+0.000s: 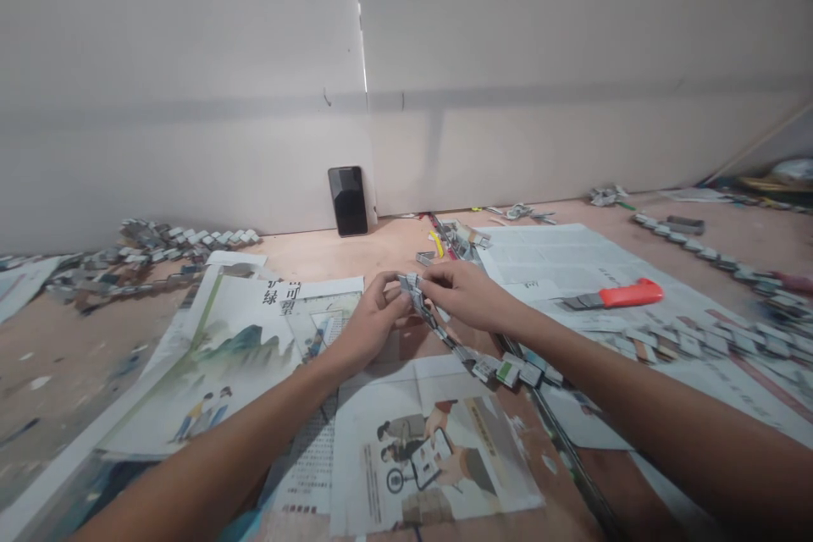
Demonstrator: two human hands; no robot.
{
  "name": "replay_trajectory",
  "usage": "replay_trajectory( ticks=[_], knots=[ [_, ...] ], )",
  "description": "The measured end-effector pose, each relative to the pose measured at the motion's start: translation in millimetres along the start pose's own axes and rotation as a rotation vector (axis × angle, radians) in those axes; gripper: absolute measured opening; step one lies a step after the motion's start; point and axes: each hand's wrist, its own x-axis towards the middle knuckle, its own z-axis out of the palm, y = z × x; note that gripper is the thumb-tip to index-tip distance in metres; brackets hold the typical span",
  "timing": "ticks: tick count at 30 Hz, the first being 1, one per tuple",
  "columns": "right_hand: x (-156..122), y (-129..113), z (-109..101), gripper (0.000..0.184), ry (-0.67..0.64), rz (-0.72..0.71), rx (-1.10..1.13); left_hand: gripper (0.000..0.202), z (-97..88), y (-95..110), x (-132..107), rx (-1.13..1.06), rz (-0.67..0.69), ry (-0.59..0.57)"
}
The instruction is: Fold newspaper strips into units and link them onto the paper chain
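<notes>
My left hand (368, 322) and my right hand (463, 292) meet above the table, both pinching the upper end of a woven chain of folded newspaper strips (483, 360). The chain trails down and to the right from my fingers, under my right forearm. Its links are grey and white, with one green-edged piece. Beneath my hands lie spread newspaper pages (254, 347) with coloured illustrations.
An orange-handled utility knife (619, 296) lies on newspaper at the right. More paper chains lie at the back left (152, 250) and along the right (711, 258). A black phone (348, 201) leans against the grey wall. A metal ruler (565, 449) runs under my right forearm.
</notes>
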Motion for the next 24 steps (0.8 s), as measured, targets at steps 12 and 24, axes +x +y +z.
replay_trajectory(
  ticks=[12,24],
  knots=[
    [3.2,2.7,-14.2,0.020,-0.156,0.298,0.429,0.037,3.8,3.3,-1.3,0.279,0.057,0.075],
    [-0.7,4.1,-15.2,0.016,-0.184,-0.053,0.380,0.034,-3.4,-2.5,1.6,0.166,0.041,0.103]
  ],
)
